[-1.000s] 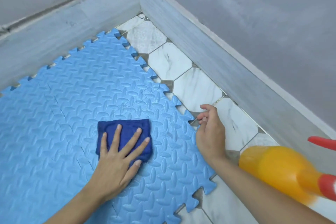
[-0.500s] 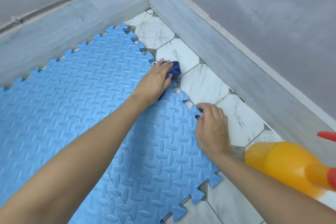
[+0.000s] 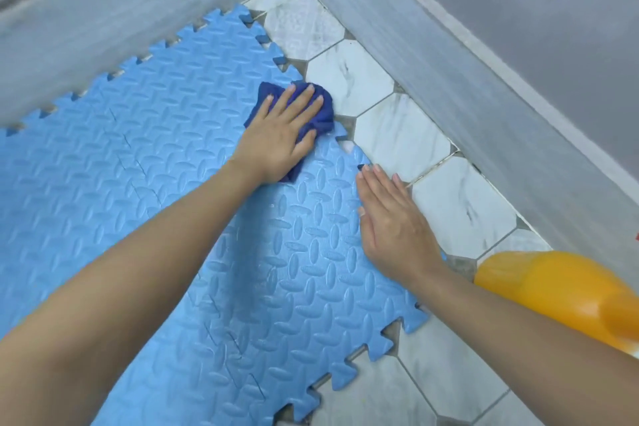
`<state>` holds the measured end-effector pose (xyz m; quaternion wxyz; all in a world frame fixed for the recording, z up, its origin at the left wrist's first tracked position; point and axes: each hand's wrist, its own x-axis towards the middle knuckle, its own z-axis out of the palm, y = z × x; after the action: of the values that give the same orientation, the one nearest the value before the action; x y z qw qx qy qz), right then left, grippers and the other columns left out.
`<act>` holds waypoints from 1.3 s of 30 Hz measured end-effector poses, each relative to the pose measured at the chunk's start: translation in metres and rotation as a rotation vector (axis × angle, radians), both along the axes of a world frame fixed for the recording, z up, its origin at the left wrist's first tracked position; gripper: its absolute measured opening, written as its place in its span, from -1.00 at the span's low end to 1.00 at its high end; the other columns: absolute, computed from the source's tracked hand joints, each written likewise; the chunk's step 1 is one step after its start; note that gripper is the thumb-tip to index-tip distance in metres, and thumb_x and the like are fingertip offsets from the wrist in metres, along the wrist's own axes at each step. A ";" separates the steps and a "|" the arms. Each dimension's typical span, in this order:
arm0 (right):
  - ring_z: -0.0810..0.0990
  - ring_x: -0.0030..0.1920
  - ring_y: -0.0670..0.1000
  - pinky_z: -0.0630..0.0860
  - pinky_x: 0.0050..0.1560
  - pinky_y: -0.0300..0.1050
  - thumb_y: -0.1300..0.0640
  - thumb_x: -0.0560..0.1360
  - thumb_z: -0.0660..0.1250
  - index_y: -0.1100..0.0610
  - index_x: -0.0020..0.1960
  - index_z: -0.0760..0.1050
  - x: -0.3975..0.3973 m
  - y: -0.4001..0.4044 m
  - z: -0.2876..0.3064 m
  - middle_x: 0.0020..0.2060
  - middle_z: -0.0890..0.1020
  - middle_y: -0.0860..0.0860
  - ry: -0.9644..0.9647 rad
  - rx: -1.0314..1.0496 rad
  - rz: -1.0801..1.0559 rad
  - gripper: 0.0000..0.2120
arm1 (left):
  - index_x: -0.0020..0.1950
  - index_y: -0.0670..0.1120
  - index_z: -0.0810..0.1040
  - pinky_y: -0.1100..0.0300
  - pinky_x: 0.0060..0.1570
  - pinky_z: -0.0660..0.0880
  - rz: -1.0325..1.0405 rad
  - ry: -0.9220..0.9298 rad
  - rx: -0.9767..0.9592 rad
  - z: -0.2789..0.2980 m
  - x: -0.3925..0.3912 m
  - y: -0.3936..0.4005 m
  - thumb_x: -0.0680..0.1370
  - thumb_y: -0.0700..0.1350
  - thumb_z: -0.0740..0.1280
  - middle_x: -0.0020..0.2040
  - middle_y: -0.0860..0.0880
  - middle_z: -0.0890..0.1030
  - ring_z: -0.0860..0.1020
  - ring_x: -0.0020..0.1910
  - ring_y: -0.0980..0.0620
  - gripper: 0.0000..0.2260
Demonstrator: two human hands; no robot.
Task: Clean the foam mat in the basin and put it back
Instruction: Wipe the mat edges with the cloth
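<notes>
Foam mat (image 3: 166, 190), left hand (image 3: 280, 137) on cloth (image 3: 325, 112), right hand (image 3: 392, 221) now flat

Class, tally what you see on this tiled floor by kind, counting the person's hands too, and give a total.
light blue interlocking foam mat: 1
dark blue cloth: 1
orange plastic spray bottle: 1
hands: 2, the left hand and the right hand
Total: 5

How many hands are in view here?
2. The left hand presses a dark blue cloth onto the blue foam mat near its toothed edge; the right hand lies flat on that edge, ahead of the orange bottle.
</notes>
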<state>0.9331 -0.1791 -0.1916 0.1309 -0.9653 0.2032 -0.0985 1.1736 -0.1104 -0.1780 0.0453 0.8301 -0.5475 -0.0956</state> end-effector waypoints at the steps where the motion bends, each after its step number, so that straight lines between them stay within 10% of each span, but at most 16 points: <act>1: 0.36 0.47 0.12 0.19 0.50 0.08 0.21 0.55 0.10 0.31 0.41 0.40 0.000 0.000 -0.001 0.41 0.45 0.17 -0.014 0.006 0.002 -0.54 | 0.57 -0.05 0.08 -0.03 0.50 -0.04 0.050 0.031 0.006 0.001 0.015 -0.009 0.59 0.11 -0.04 0.58 -0.01 0.08 0.01 0.56 -0.05 -0.44; 9: 0.41 0.43 0.15 0.36 0.41 0.16 0.23 0.53 0.09 0.33 0.37 0.44 0.001 -0.004 -0.003 0.36 0.50 0.19 -0.051 0.044 0.006 -0.55 | 0.46 -0.15 0.21 -0.05 0.36 0.25 0.640 0.152 -0.286 0.034 0.042 0.114 0.61 -0.18 0.05 0.49 -0.14 0.25 0.18 0.47 -0.05 -0.61; 13: 0.28 0.51 0.15 0.25 0.46 0.21 0.14 0.57 0.11 0.28 0.45 0.36 -0.014 -0.003 0.009 0.46 0.39 0.17 0.028 0.035 -0.023 -0.52 | 0.54 -0.16 0.13 0.09 0.50 0.02 0.357 0.203 -0.219 0.040 -0.060 0.181 0.60 -0.12 0.06 0.56 0.00 0.09 -0.05 0.55 0.16 -0.50; 18: 0.12 0.56 0.09 0.09 0.51 0.13 -0.02 0.66 -0.12 0.22 0.56 0.13 -0.084 0.033 0.008 0.55 0.19 0.12 0.189 -0.003 -0.216 -0.45 | 0.53 -0.07 0.23 0.04 0.49 0.04 -0.132 0.088 -0.093 0.011 -0.162 0.123 0.56 0.02 0.11 0.55 -0.07 0.18 0.09 0.55 -0.04 -0.47; 23: 0.08 0.58 0.09 0.15 0.52 0.12 0.00 0.64 -0.06 0.24 0.57 0.09 -0.085 0.029 0.003 0.57 0.14 0.13 0.224 0.017 -0.186 -0.44 | 0.55 0.01 0.18 -0.04 0.48 0.00 -0.222 -0.073 -0.068 -0.005 -0.113 0.043 0.59 0.10 0.01 0.57 -0.01 0.15 0.10 0.55 -0.05 -0.48; 31: 0.06 0.57 0.11 0.09 0.53 0.12 0.00 0.63 -0.07 0.24 0.57 0.08 -0.086 0.029 0.005 0.56 0.14 0.14 0.239 0.042 -0.173 -0.43 | 0.34 -0.23 0.37 0.08 0.19 0.28 0.649 0.284 -0.253 0.020 0.060 0.029 0.60 -0.14 0.08 0.28 -0.23 0.46 0.42 0.28 -0.21 -0.66; 39: 0.16 0.54 0.13 0.15 0.48 0.14 0.02 0.61 -0.05 0.26 0.54 0.17 -0.087 0.031 -0.005 0.53 0.21 0.14 0.131 0.034 -0.199 -0.43 | 0.32 -0.25 0.37 -0.20 0.26 0.25 1.484 -0.061 -0.292 0.018 0.015 0.252 0.59 -0.05 0.00 0.30 -0.36 0.42 0.38 0.29 -0.38 -0.59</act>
<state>0.8461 -0.1484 -0.1962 0.1230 -0.9425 0.3076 -0.0443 1.1884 0.1414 -0.1600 0.1920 0.9687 0.1467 0.0565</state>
